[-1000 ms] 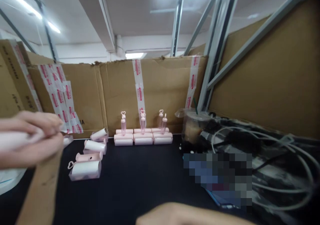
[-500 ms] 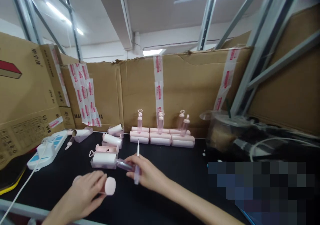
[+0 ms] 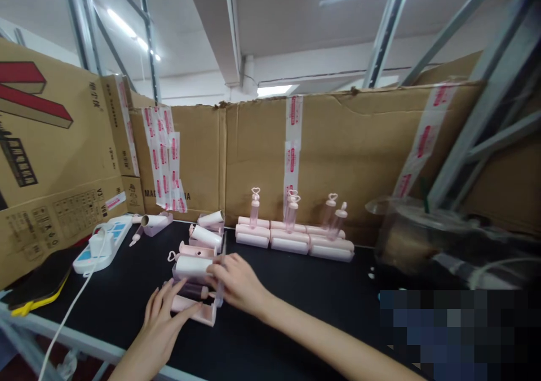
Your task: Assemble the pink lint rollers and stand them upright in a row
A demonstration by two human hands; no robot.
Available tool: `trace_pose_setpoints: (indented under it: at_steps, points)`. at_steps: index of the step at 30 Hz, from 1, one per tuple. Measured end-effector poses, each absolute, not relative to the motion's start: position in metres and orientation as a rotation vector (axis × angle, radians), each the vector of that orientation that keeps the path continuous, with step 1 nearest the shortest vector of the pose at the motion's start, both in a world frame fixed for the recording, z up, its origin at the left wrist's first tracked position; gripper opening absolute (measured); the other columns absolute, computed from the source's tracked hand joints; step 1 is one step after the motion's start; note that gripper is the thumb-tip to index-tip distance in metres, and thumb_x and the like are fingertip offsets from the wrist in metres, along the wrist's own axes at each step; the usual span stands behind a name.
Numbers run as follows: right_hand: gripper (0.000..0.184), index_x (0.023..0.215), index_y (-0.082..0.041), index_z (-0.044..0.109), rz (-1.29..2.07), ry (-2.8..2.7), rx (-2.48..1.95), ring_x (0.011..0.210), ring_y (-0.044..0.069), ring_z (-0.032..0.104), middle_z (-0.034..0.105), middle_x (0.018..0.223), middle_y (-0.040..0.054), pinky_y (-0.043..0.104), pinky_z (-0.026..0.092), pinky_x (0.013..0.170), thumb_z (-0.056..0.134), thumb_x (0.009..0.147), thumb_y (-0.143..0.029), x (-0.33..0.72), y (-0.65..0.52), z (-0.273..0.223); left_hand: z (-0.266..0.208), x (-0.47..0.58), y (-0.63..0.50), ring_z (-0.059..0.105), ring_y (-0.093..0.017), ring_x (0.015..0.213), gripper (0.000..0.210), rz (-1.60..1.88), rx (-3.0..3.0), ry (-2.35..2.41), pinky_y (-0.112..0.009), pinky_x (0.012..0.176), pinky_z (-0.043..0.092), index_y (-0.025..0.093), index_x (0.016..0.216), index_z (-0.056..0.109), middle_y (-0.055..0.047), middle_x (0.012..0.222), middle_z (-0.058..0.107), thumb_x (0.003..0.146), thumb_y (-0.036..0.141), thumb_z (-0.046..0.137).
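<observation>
My left hand has its thumb and fingers around a pink lint-roller cover lying hollow side up at the front. Just behind it is a translucent purple handle with a pink end. My right hand is closed on a thin screwdriver with a clear handle, its blade pointing up. Those right fingers are at the right end of a white sticky roll, which sits in a clear tray. Beyond the roll is another pink cover with a heart-shaped loop beside it.
Finished-looking pink lint rollers stand in two rows against the cardboard wall. More white rolls lie at the back left. A power strip with a white cable is at left, a lidded plastic cup at right.
My left hand has lowered the pink cover to the table and turned it hollow side up. The purple handle has left my right hand, which moved to the white roll's end. The view has shifted left.
</observation>
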State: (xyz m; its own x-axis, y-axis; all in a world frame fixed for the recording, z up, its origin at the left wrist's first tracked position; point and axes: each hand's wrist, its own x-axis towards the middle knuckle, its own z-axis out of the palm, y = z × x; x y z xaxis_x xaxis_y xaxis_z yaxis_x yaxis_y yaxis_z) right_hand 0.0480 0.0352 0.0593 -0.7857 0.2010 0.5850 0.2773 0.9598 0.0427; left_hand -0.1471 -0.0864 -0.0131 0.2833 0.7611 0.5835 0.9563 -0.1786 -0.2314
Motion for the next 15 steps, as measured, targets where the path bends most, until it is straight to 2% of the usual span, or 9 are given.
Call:
trace_pose_setpoints:
  at_steps: [3,5,7,9,11,13,15]
  points:
    - [0.026,0.076,-0.018,0.055,-0.249,-2.441,-0.559,0.066,0.015,0.053,0.059,0.071,0.0046,0.025,0.037,0.063,0.044,0.088,-0.038,0.098,0.039,0.083,-0.013,-0.148,-0.075,0.044,-0.025,0.116,0.063,-0.423,-2.046,-1.570,-0.043,0.088,0.045,0.045,0.125,0.042,-0.002,0.129,0.047,0.078,0.004,0.040]
    - [0.033,0.066,-0.018,0.052,-0.224,-2.403,-0.776,0.057,0.013,0.052,0.057,0.061,0.0015,0.023,0.035,0.057,0.043,0.088,-0.042,0.139,0.044,0.096,-0.020,-0.150,-0.069,0.045,-0.023,0.115,0.054,-0.473,-2.065,-1.578,-0.041,0.088,0.045,0.043,0.124,0.044,-0.001,0.129,0.049,0.081,0.011,0.042]
    - [0.035,0.065,-0.019,0.051,-0.181,-2.331,-1.057,0.056,0.014,0.053,0.057,0.060,0.0010,0.023,0.035,0.055,0.043,0.087,-0.044,0.183,0.053,0.106,-0.031,-0.153,-0.064,0.046,-0.023,0.115,0.046,-0.539,-2.076,-1.559,-0.042,0.090,0.042,0.040,0.123,0.047,0.000,0.128,0.050,0.082,0.019,0.044]
    - [0.033,0.069,-0.020,0.054,-0.127,-2.150,-1.406,0.063,0.016,0.058,0.061,0.065,0.0022,0.022,0.037,0.059,0.045,0.085,-0.047,0.225,0.069,0.112,-0.043,-0.154,-0.061,0.045,-0.023,0.116,0.044,-0.605,-2.052,-1.558,-0.045,0.097,0.034,0.038,0.122,0.048,0.001,0.129,0.049,0.081,0.023,0.044]
    - [0.030,0.082,-0.019,0.058,-0.144,-2.017,-1.564,0.074,0.020,0.062,0.066,0.079,0.0072,0.025,0.040,0.064,0.045,0.085,-0.046,0.260,0.091,0.115,-0.051,-0.154,-0.059,0.044,-0.022,0.118,0.045,-0.667,-2.022,-1.561,-0.045,0.104,0.023,0.035,0.124,0.047,0.000,0.130,0.049,0.080,0.026,0.045]
    - [0.041,0.098,-0.013,0.056,-0.153,-1.889,-1.707,0.080,0.028,0.063,0.067,0.087,0.0155,0.030,0.041,0.063,0.050,0.080,-0.049,0.283,0.116,0.114,-0.052,-0.151,-0.060,0.043,-0.022,0.118,0.049,-0.701,-2.002,-1.540,-0.044,0.107,0.015,0.030,0.127,0.044,-0.003,0.129,0.050,0.078,0.028,0.046]
    - [0.048,0.104,-0.012,0.056,-0.125,-1.831,-1.784,0.083,0.031,0.063,0.066,0.092,0.0180,0.030,0.042,0.062,0.056,0.075,-0.051,0.292,0.138,0.108,-0.047,-0.148,-0.063,0.044,-0.023,0.117,0.055,-0.695,-1.987,-1.508,-0.044,0.108,0.011,0.026,0.131,0.039,-0.006,0.128,0.050,0.077,0.030,0.048]
